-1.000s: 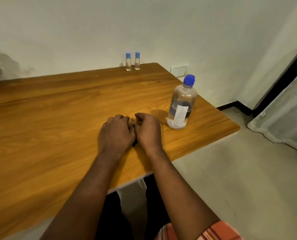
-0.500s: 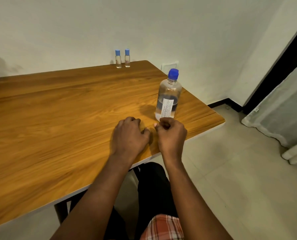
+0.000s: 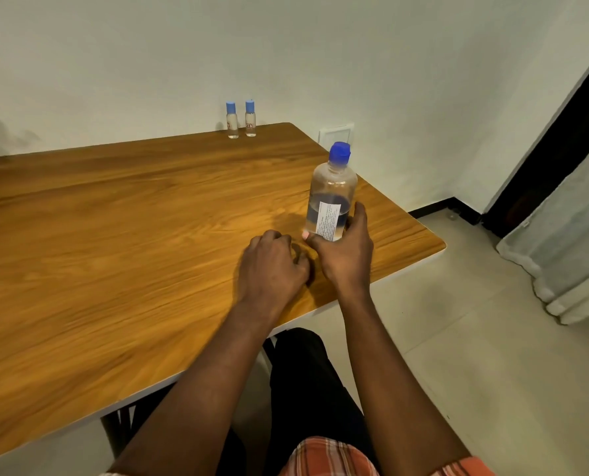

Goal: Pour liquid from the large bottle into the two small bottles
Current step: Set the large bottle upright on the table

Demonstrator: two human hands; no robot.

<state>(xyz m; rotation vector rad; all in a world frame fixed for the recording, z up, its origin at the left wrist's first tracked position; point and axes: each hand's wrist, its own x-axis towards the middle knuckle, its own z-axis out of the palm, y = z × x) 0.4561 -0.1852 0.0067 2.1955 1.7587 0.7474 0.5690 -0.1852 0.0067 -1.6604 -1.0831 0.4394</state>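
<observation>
Hands reach forward from the near edge over a wooden bench (image 3: 114, 235), both forearms bare. The right hand (image 3: 346, 255) wraps the lower part of the large bottle (image 3: 332, 190): its thumb lies across the left side by the base, and its fingers curl round the right side. The left hand (image 3: 272, 269) rests just left of it on the wood, knuckles up, fingers curled under into a fist that holds nothing visible. The two hands nearly touch.

The large bottle stands upright near the bench's right edge. It is clear, with a blue cap (image 3: 339, 153) on and a white label (image 3: 328, 221) facing the viewer, and clear liquid fills roughly its lower third.

At the far edge, against the pale wall, stand the left small bottle (image 3: 232, 123) and the right small bottle (image 3: 250, 121), side by side, upright, each with a blue cap on, well apart from the hands. Open wood lies between them and the large bottle.

Beyond the bench's far right corner, a white wall plate (image 3: 336, 134) shows. A pale curtain (image 3: 567, 242) hangs at the right over a tiled floor (image 3: 457, 338).
</observation>
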